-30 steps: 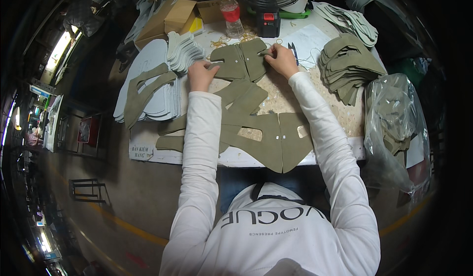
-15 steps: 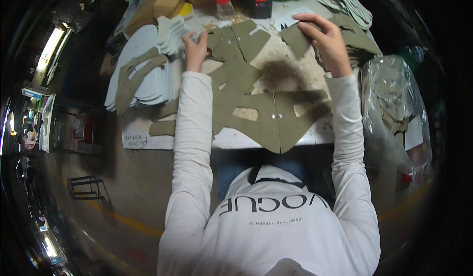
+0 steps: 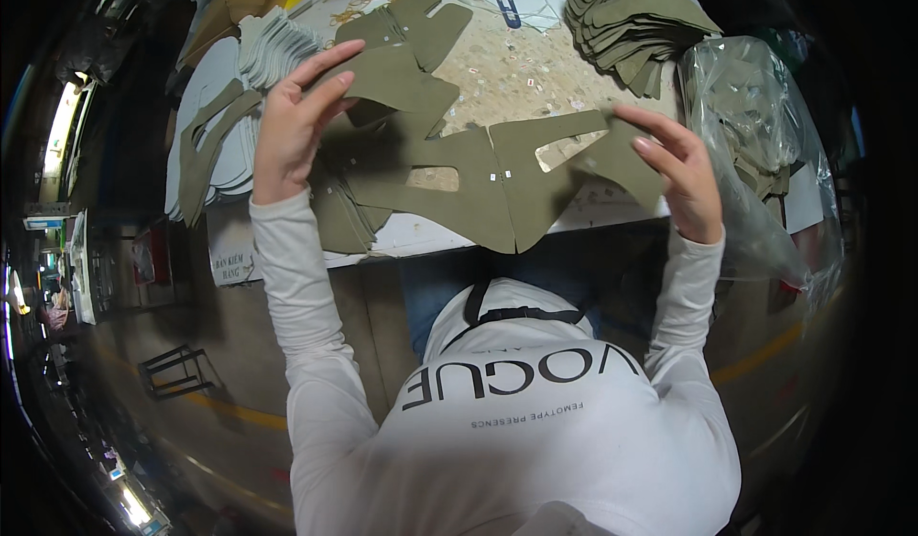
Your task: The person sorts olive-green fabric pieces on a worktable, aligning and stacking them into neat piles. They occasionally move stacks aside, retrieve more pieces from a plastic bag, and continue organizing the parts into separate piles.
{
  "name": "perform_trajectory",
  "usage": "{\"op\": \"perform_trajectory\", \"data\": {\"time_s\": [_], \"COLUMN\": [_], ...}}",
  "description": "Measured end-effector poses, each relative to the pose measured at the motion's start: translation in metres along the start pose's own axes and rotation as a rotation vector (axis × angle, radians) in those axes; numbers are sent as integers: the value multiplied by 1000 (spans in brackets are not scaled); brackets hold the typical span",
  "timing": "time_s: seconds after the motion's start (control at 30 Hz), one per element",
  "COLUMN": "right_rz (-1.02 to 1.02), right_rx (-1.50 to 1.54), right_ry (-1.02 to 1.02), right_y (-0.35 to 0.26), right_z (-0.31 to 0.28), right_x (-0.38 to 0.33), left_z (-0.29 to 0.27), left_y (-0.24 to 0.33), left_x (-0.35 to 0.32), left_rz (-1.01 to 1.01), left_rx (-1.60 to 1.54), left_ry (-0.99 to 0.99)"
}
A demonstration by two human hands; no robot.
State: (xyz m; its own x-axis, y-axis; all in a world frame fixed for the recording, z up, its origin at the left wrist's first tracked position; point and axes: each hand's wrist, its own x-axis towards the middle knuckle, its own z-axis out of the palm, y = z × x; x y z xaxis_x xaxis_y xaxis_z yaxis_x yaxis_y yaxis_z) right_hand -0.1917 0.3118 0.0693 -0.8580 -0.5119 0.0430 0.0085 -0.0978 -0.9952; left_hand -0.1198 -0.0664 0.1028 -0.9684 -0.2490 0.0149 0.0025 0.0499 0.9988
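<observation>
our left hand has its thumb and fingers closed on the edge of a loose olive piece, raised a little above others toward the left edge of the table. our right hand seems to pinch the outer end of the right olive panel, lifting it near the right edge. that panel lies side by side with the left olive panel, the two coming to a point at the near edge.

to handle these well, we judge it best to grip only the margins, lift gently and keep the narrow strips around the cut-outs from creasing or pulling. the middle line wants watching, so that one panel does not drag or ride over the other. the points reach past the near edge, where our body could catch them.

a fanned olive stack lies under our left forearm side and could snag. another olive pair lies toward the far side. small dark snips lie beyond the panels, a large olive pile sits by the right edge with a clear bag beside it, and pale pieces crowd the left edge.
</observation>
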Motion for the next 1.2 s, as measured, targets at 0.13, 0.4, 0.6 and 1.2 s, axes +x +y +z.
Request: {"op": "perform_trajectory", "data": {"time_s": [0.13,0.4,0.6,1.2], "right_rz": [-31,77,101,-56], "right_rx": [168,-121,-100,-532], "right_ry": [100,173,155,170], "right_y": [19,78,82,81], "right_z": [30,66,69,86], "right_x": [-3,-30,-27,-64], "left_z": [33,95,130,127], "left_y": [-18,-89,-109,-91], "left_x": [-29,-91,-109,-135], "left_rz": [50,-136,20,-140], "left_rx": [-143,-24,186,356], "left_ry": [-21,142,282,114]}}
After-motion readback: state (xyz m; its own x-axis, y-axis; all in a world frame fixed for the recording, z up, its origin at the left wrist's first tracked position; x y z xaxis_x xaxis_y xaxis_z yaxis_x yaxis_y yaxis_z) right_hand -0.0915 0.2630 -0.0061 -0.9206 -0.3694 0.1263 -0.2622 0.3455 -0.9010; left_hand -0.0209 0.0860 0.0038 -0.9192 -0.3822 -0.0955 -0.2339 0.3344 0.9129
